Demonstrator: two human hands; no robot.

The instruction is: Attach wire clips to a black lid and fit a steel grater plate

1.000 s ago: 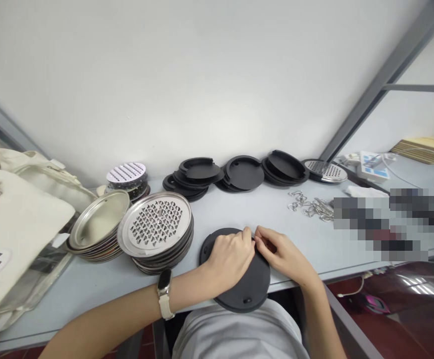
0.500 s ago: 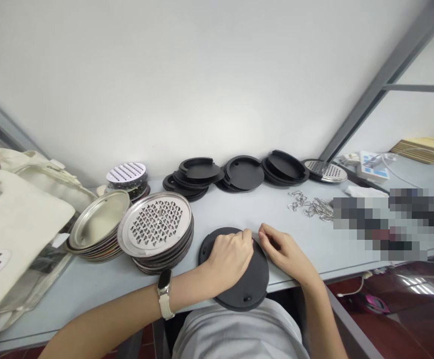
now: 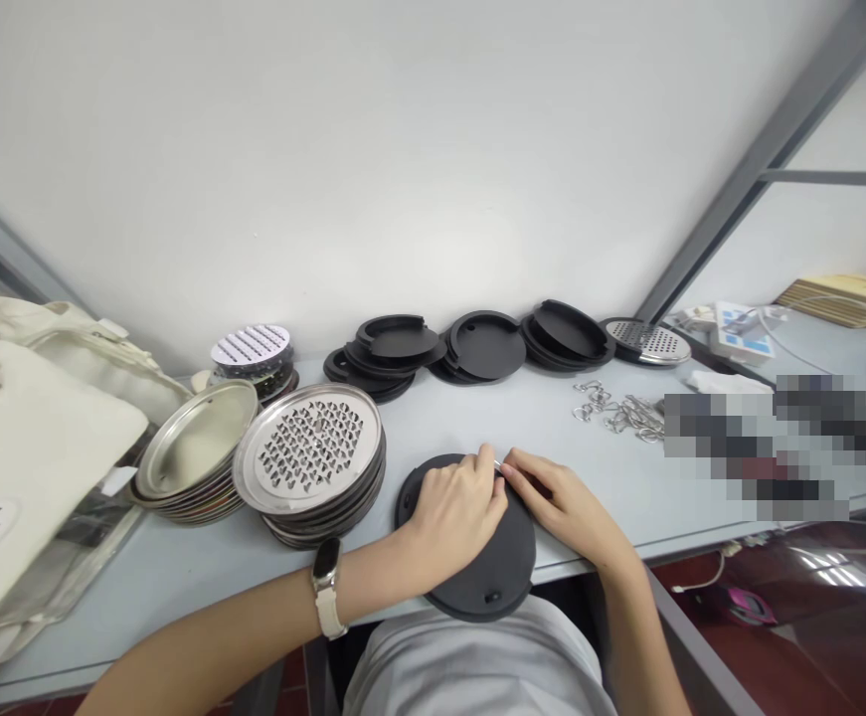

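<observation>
A round black disc (image 3: 492, 572) lies at the table's front edge and slightly overhangs it. Across its upper part rests my left hand (image 3: 456, 517), with its fingers curled closed. My right hand (image 3: 556, 497) is pinched at the disc's upper right edge, its fingertips almost touching those of my left hand. A small shiny metal piece (image 3: 498, 464) shows between the fingertips; most of it is hidden, and which hand grips it is hard to tell. Left of the disc stands a stack of round plates topped by a perforated metal grater plate (image 3: 313, 447).
Black discs (image 3: 488, 345) lie in piles along the wall. Small metal hooks or rings (image 3: 630, 416) are scattered to the right. Metal lids (image 3: 201, 438) and a cream bag (image 3: 30, 438) are at the left. A metal-topped grater (image 3: 648, 341) sits at the back right.
My right hand has moved slightly left, bringing its fingertips up to those of my left hand. The left fingers have lifted a little, and a bit of metal now shows between the hands.
</observation>
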